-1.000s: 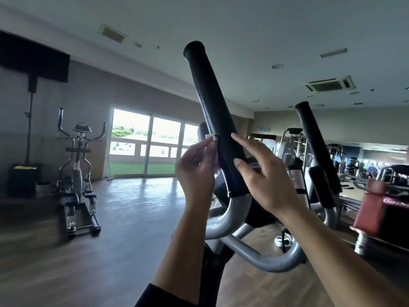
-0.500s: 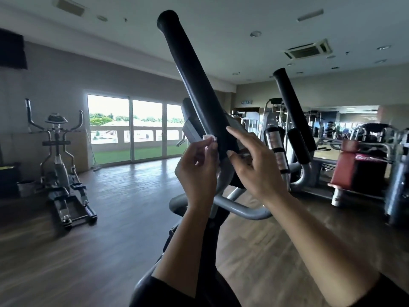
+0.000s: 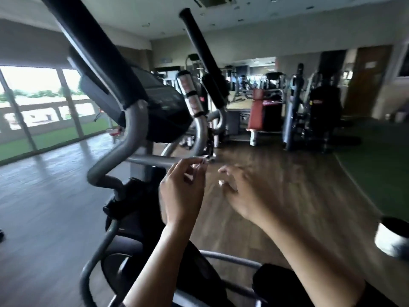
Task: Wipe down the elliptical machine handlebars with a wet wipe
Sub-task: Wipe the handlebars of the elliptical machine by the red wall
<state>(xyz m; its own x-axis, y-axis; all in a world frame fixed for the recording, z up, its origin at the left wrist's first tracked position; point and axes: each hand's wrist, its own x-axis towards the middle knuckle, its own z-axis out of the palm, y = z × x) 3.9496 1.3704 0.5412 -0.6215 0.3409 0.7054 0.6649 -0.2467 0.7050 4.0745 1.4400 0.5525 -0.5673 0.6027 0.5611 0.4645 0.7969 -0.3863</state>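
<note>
Fingers (image 3: 188, 162) of the left hand (image 3: 181, 193) pinch a wet wipe (image 3: 201, 161), while right hand (image 3: 250, 193) fingers spread loosely, blurred.

Red padded bench (image 3: 256, 108), glass doors (image 3: 33, 100)

Handlebar (image 3: 95, 52): top end cut off by the upper left edge of the frame. Wipe (image 3: 201, 161): only a pale sliver shows, pinched at the fingertips of the left hand (image 3: 181, 196); the rest is hidden. Right hand (image 3: 250, 196), centre: fingers smeared by motion blur. White container (image 3: 391, 238), lower right: blurred, clipped by the right edge. Console (image 3: 163, 107) display: dark, unreadable. Far machines (image 3: 309, 107): blurred.
</note>
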